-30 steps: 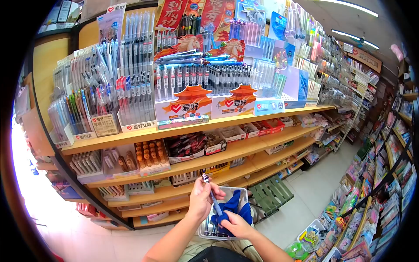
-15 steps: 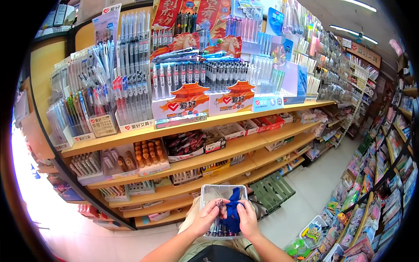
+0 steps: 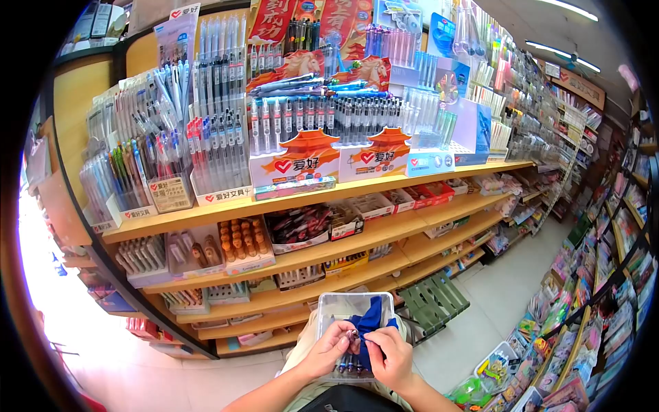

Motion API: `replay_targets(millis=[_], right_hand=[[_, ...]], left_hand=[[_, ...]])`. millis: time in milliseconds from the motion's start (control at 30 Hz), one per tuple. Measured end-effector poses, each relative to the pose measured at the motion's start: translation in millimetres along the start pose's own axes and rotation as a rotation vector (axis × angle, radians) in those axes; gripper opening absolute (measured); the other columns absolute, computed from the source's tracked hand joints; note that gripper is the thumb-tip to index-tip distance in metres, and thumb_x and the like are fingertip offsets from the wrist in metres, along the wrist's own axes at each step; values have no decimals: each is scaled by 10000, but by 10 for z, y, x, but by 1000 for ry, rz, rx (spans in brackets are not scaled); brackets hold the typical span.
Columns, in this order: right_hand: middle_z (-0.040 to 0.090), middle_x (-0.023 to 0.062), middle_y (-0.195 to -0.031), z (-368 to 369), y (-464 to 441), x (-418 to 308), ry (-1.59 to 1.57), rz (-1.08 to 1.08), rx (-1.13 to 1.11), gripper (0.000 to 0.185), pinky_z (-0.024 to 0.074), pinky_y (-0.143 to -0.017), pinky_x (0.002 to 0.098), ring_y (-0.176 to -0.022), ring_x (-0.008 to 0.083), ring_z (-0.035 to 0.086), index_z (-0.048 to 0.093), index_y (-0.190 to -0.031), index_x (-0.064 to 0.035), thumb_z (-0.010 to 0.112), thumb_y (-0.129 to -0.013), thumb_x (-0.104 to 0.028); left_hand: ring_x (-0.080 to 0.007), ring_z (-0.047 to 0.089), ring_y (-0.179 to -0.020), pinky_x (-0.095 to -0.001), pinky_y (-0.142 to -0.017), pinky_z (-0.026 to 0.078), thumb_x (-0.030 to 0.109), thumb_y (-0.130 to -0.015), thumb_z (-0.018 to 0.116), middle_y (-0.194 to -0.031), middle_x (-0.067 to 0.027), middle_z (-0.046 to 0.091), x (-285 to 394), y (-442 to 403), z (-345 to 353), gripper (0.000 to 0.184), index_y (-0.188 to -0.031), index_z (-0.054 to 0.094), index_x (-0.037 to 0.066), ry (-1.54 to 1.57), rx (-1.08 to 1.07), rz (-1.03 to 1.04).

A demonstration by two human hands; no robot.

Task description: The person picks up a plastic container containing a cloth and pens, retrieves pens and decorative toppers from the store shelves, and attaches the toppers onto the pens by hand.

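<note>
A clear plastic box (image 3: 328, 300) rests on my lap. Several pens (image 3: 351, 365) lie in it, their dark shiny ends toward me. Over the box, my left hand (image 3: 331, 349) pinches what looks like a pen (image 3: 354, 336); only a small shiny patterned part shows between the fingers. Close beside it, my right hand (image 3: 389, 353) has its fingers closed on a dark blue cloth (image 3: 371, 316). Part of the cloth drapes upward over the box and part hangs down among the pens. The two hands nearly touch at the fingertips.
A wooden shelf (image 3: 226, 211) in front holds rows of pens (image 3: 295, 117) in display boxes. Lower shelves carry more stationery trays (image 3: 245, 246). A green folding stool (image 3: 434, 302) stands right of the box. Packed racks (image 3: 583, 329) and a bin of small goods (image 3: 495, 364) line the right side.
My right hand has turned over, knuckles now up, and pulls the cloth close to the left fingers. The cloth has spread from a bunch. The view has shifted slightly.
</note>
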State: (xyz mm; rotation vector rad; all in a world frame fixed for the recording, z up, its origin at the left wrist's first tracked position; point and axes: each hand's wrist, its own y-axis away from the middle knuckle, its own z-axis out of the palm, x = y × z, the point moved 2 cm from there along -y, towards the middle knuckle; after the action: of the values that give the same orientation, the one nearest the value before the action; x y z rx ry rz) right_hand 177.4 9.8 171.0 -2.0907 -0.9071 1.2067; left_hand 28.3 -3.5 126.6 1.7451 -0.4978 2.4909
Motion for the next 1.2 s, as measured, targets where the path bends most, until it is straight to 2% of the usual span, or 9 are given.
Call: replay_targets(millis=[67,367,567,1067,1200], right_hand=[[578,111,-776,-12,9,3,16,11,-17,210,465,-504,336,-598,274,579,586,-897,-41,611,-696,13],[567,129,-750,-6,-84,-115,-14,-15,-29,120,454,-505,321,-607,273,568,544,-839,-3,605,-736,-1],[562,124,-740,15,-56,-77,30,23,-58,133,452,-500,323,-604,271,566,546,-835,-10,619,-725,-23],[563,106,-744,-1,-105,-103,110,-55,-111,171,453,-475,325,-561,265,566,544,-837,-26,653,-707,-46],[559,98,-734,-20,-119,-122,124,2,-145,147,449,-472,337,-554,267,558,540,-818,-30,641,-715,-60]], left_hand=[[-124,471,-837,-266,-772,388,333,-920,459,-894,-28,469,-84,-5,-33,330,-1107,383,72,63,-16,5],[-111,466,-859,-264,-800,399,219,-924,476,-930,-11,442,-102,11,-2,249,-1100,383,70,45,-15,27],[-100,456,-863,-260,-815,397,202,-926,473,-960,-7,419,-100,17,11,233,-1095,391,64,36,-10,34],[-83,437,-830,-238,-771,395,149,-923,471,-913,-4,432,-98,35,4,189,-1077,415,55,-14,0,25],[-82,434,-823,-233,-767,393,134,-922,468,-906,-2,435,-100,39,9,173,-1068,426,51,-46,16,15]])
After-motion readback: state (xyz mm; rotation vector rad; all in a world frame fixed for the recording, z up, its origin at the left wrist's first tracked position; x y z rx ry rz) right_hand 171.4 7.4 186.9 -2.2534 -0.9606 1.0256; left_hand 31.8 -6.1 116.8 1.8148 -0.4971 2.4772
